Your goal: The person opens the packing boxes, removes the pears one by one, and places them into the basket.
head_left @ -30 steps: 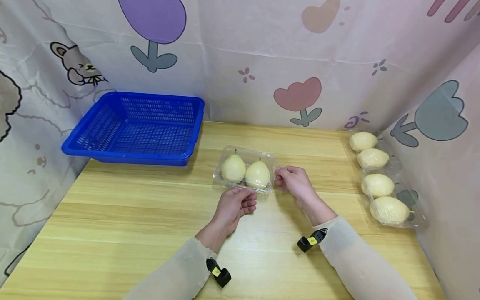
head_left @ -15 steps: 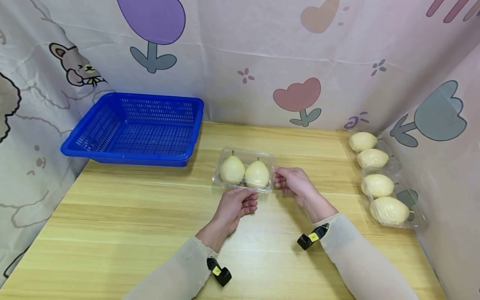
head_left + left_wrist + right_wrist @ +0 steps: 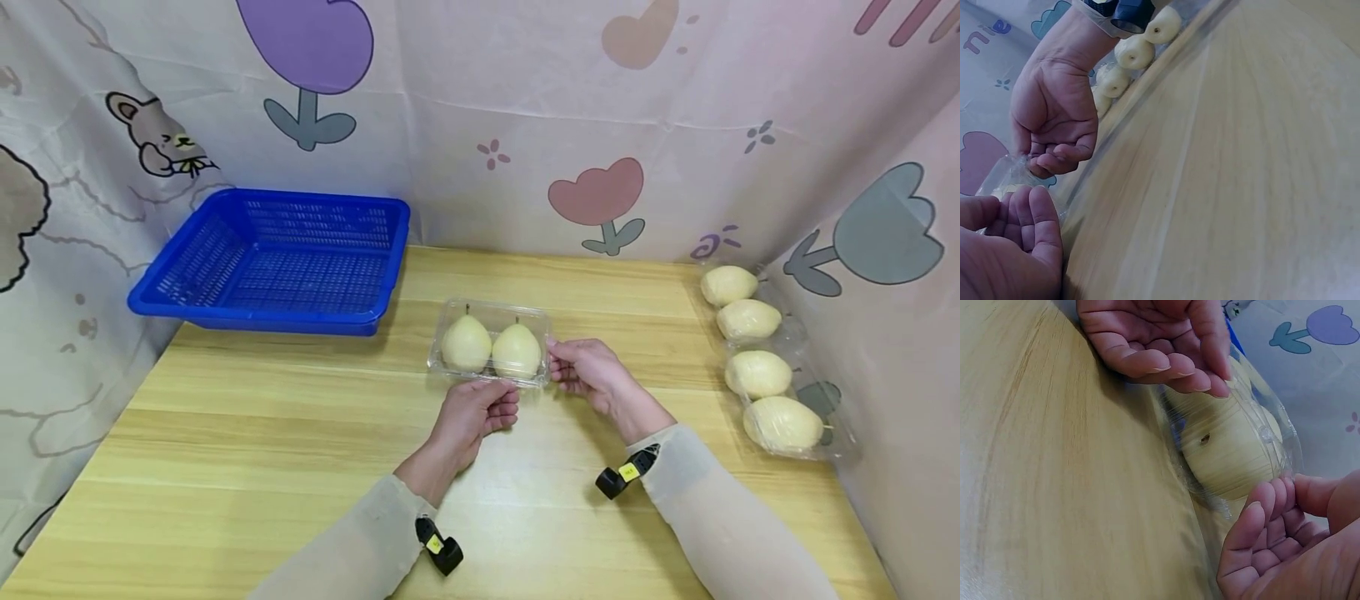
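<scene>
A clear plastic clamshell box (image 3: 491, 312) stands on the wooden table, in front of me near the middle. Inside it, two pale yellow pears (image 3: 467, 343) sit side by side with their stems up. My left hand (image 3: 471, 417) pinches the box's front edge between thumb and index finger, the other fingers loosely bent. At the right end, my right hand (image 3: 592, 375) pinches the rim by the front corner. The right wrist view shows both sets of fingertips on the clear rim, with a pear (image 3: 1229, 453) behind the plastic. The lid appears to lie over the pears.
A blue perforated basket (image 3: 300, 275) stands at the back left. Along the right wall lie several pears (image 3: 757, 372) in clear plastic boxes. A patterned cloth (image 3: 480, 100) hangs behind the table and along both sides.
My right fingertips have shifted very slightly left against the box's end. The left hand keeps its pinch on the front edge, and the box stays about where it was.
</scene>
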The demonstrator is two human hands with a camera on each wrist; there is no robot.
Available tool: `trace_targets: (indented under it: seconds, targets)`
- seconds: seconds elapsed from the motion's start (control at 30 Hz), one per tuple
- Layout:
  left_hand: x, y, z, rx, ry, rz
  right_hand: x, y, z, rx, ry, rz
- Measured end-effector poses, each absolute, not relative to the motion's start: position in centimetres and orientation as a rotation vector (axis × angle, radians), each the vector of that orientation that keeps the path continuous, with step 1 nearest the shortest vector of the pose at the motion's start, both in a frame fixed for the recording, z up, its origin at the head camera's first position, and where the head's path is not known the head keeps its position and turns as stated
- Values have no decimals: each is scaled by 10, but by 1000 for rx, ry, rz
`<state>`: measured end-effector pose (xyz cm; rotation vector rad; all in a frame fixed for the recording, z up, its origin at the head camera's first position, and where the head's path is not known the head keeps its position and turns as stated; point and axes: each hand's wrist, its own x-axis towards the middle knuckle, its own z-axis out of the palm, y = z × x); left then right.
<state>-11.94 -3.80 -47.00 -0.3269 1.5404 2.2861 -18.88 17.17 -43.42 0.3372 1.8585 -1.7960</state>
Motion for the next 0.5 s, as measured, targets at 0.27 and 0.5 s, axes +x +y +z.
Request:
trace_targets:
  seconds: [0.27,0.5]
  targets:
    - [-121,-39,-472,-310,1546,2259,-189,175,-435,280,1836,-1798]
    - [-124,-44,-471,-299,1459,2231,-188,174,-434,274,1834,-1788]
